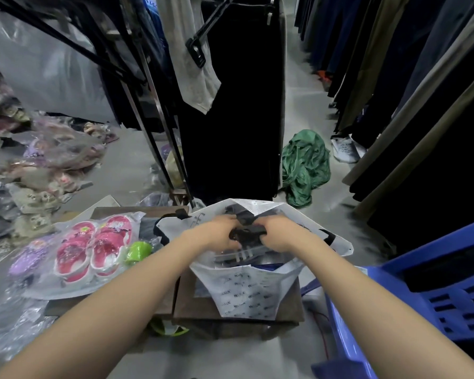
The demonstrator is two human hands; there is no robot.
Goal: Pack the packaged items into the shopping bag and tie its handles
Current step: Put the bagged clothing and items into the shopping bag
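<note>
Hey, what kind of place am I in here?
Probably a clothing shop's stockroom or a market stall: dark garments hanging on racks line the aisle, plastic-wrapped pink children's sandals lie on the low brown table, and more bagged goods are heaped on the floor.

Two bare forearms reach in from the bottom edge of the view, one from each lower corner. No sleeve shows on either; both are uncovered from the frame edge to the wrist. The left hand (pixel 219 233) and right hand (pixel 278 233) are ungloved. No watch, ring or band can be made out on wrists or fingers.
</note>
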